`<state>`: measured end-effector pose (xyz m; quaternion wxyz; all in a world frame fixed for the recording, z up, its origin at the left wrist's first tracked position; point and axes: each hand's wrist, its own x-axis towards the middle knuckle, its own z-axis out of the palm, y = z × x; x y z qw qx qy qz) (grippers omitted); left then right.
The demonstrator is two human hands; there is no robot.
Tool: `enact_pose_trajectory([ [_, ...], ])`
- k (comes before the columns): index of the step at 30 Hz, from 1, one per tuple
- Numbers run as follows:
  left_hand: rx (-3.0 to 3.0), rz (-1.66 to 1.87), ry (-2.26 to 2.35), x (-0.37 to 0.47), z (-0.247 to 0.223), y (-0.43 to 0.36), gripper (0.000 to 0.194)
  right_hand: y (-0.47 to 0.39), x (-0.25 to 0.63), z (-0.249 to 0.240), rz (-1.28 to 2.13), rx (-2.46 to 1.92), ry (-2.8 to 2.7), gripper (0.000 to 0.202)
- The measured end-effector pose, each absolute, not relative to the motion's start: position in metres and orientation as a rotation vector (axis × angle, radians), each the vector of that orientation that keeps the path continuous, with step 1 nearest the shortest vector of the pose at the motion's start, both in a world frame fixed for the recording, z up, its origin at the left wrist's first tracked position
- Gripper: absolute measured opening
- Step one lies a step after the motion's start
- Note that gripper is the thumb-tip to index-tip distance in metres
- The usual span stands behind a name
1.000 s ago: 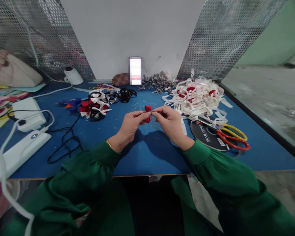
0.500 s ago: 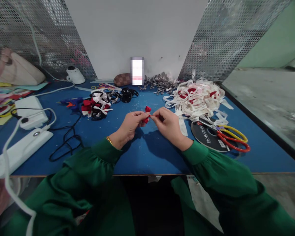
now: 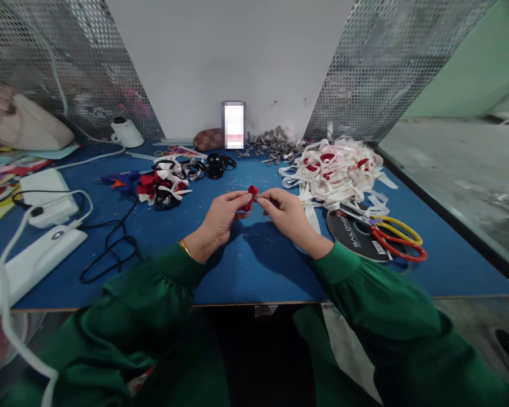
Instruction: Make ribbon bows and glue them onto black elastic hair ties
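Over the middle of the blue table, my left hand (image 3: 224, 219) pinches a small red ribbon bow (image 3: 251, 193) between thumb and fingers. The bow stands upright, its loops above and below my fingertips. From the right, my right hand (image 3: 286, 213) comes close, thumb and forefinger pressed together at the middle of the bow. What those fingertips pinch is too small to make out. On the left lies a pile of red, white and black bow hair ties (image 3: 163, 183). To the right is a heap of white and red ribbons (image 3: 333, 169).
Scissors with red and yellow handles (image 3: 398, 237) lie on a black disc (image 3: 352, 240) at right. A blue glue gun (image 3: 121, 180), black cord and white power strip (image 3: 38, 265) are at left. Metal clips (image 3: 275, 144) and a lit phone (image 3: 234, 125) stand at the back.
My right fingertips have moved slightly closer to the bow, and the bow is turned a little in my left hand. The whole view has shifted slightly.
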<state>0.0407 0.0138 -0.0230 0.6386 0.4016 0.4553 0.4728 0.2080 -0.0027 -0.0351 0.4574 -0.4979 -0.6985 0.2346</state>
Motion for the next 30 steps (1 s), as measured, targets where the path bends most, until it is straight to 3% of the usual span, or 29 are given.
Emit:
enact_pose_trajectory([
  [7, 0.906, 1.042, 1.047, 0.043, -0.023, 0.011, 0.032, -0.002, 0.206, -0.036, 0.828, -1.213, -1.584, 0.022],
  [12, 0.889, 0.955, 1.011, 0.042, -0.022, 0.010, 0.025, -0.002, 0.207, -0.033, 0.807, -1.218, -1.493, 0.020],
  [16, 0.952, 0.948, 1.008, 0.041, -0.019, 0.008, 0.034, -0.004, 0.206, -0.032, 0.734, -1.257, -1.538, 0.020],
  [22, 0.995, 1.002, 0.986, 0.043, -0.021, 0.007, 0.038, -0.006, 0.205, -0.032, 0.689, -1.272, -1.630, 0.021],
  [30, 1.158, 1.197, 1.029, 0.044, -0.025, 0.009, 0.029, -0.005, 0.196, -0.041, 0.922, -1.215, -1.612, 0.019],
])
